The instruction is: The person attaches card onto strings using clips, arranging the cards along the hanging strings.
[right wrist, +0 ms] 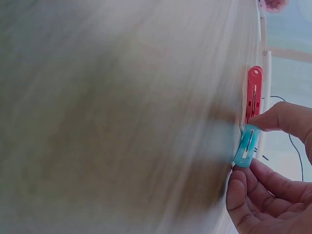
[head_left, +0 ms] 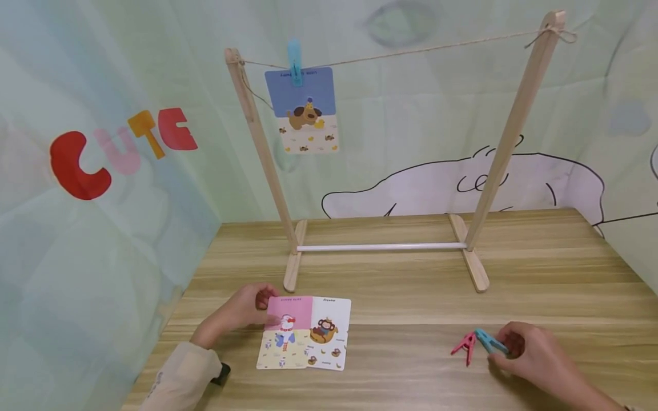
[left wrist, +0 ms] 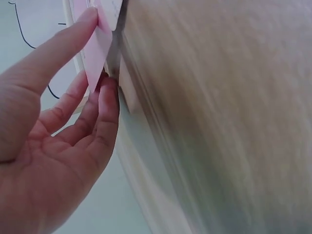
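Between thumb and fingers, my left hand (head_left: pixel 252 306) pinches the upper left edge of a pink-and-yellow picture card (head_left: pixel 272 337); in the left wrist view the thumb lies on the card's pink face (left wrist: pixel 97 53). This card overlaps a white monkey card (head_left: pixel 334 319) on its right. On the right side of the table, my right hand (head_left: pixel 534 348) holds a blue clothespin (head_left: pixel 490 341) by thumb and fingertips. A red clothespin (head_left: pixel 466 346) lies right beside it. The right wrist view shows the blue clothespin (right wrist: pixel 247 146) between thumb and fingers, below the red one (right wrist: pixel 254 95).
Behind the cards stands a wooden frame (head_left: pixel 506 142) with a white crossbar (head_left: pixel 380 247) and a string (head_left: pixel 411 52) across its top. From the string's left part a puppy card (head_left: pixel 308 128) hangs by another blue clothespin (head_left: pixel 295 60). Printed curtains surround the wooden table (head_left: pixel 401 297).
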The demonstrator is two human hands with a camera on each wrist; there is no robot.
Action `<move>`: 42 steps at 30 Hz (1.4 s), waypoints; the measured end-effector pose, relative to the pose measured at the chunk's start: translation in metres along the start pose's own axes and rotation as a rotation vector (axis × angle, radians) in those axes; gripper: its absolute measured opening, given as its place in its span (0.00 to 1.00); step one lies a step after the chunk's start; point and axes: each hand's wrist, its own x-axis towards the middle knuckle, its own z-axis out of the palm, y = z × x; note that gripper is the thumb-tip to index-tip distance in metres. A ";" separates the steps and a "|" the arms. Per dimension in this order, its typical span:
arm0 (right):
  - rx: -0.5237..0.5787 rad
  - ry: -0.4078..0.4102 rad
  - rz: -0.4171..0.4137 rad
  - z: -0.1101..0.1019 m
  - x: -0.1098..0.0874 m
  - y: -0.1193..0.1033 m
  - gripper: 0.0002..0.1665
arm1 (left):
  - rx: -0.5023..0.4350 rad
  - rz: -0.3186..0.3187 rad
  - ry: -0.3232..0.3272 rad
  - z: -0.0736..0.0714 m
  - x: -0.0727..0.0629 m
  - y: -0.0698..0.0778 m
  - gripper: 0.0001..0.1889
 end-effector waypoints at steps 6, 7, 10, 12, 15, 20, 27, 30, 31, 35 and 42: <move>0.009 0.032 0.024 0.000 -0.001 0.003 0.16 | -0.106 -0.022 -0.009 -0.002 -0.001 0.001 0.24; 0.012 0.046 0.022 0.000 -0.001 0.004 0.16 | -0.121 -0.024 -0.011 -0.002 -0.001 0.001 0.24; 0.012 0.075 0.021 0.000 -0.001 0.006 0.16 | -0.152 -0.017 -0.017 -0.004 -0.002 0.000 0.25; 0.012 0.098 0.017 -0.001 -0.001 0.007 0.17 | -0.167 -0.008 -0.017 -0.006 -0.002 -0.001 0.25; 0.015 0.112 0.025 -0.002 0.000 0.008 0.18 | -0.184 0.006 -0.015 -0.008 -0.002 -0.003 0.25; 0.025 0.093 0.053 -0.004 0.001 0.009 0.17 | -0.209 0.000 -0.010 -0.011 -0.004 -0.004 0.26; 0.067 0.084 0.059 -0.006 0.001 0.009 0.16 | -0.253 0.001 -0.017 -0.013 -0.006 -0.004 0.28; 0.111 0.093 0.040 -0.005 0.000 0.011 0.15 | -0.284 0.009 -0.023 -0.014 -0.007 -0.004 0.29; 0.130 0.095 0.033 -0.005 0.000 0.012 0.14 | -0.297 0.011 -0.024 -0.014 -0.007 -0.004 0.30; 0.216 0.089 0.025 -0.006 0.001 0.013 0.13 | -0.346 0.008 -0.032 -0.015 -0.008 -0.005 0.31; 0.315 0.059 0.052 -0.011 0.003 0.014 0.13 | -0.379 -0.013 -0.016 -0.016 -0.008 -0.003 0.29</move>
